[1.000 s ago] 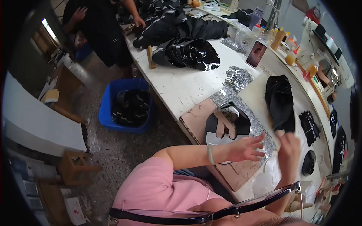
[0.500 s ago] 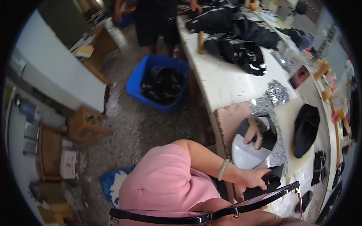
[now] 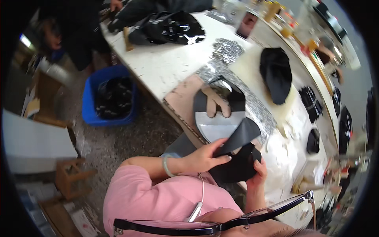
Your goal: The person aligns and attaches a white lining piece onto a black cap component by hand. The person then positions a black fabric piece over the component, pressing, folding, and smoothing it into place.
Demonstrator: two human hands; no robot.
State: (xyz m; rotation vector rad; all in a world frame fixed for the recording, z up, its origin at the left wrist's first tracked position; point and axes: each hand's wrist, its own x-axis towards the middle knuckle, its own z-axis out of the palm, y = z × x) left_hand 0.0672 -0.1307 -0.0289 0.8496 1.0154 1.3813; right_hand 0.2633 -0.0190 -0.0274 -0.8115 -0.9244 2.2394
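Since the earlier frame both hands had drawn back from the board toward the body, and they now held a black cut piece (image 3: 237, 158) up over the near table edge, close to the pink shirt (image 3: 158, 197). That piece was folded, one flap rising to a point toward the board and the rounded bulk hanging lower between the hands. Left hand (image 3: 205, 158) lay against its left side with the thumb on top and the fingers pinched on the material; a pale green bracelet (image 3: 166, 165) circled that wrist. Right hand (image 3: 258, 172) gripped the lower right edge from underneath, fingers curled around it. Just beyond the piece, a brown board (image 3: 181, 102) rested on the white table (image 3: 158, 63), and on it sat a round black and grey panel (image 3: 221, 124) with a tan cut-out shape (image 3: 216, 103) on top. Silvery scraps (image 3: 227, 51) spread past the board. Farther along the table lay a black cap (image 3: 275, 75), and a heap of black caps (image 3: 169, 28) sat near the far end. Down on the floor to the left stood a blue bin (image 3: 110, 100) holding dark fabric, with a small wooden stool (image 3: 71, 177) nearer the person. Another person in dark clothes (image 3: 75, 35) stood at the far left.
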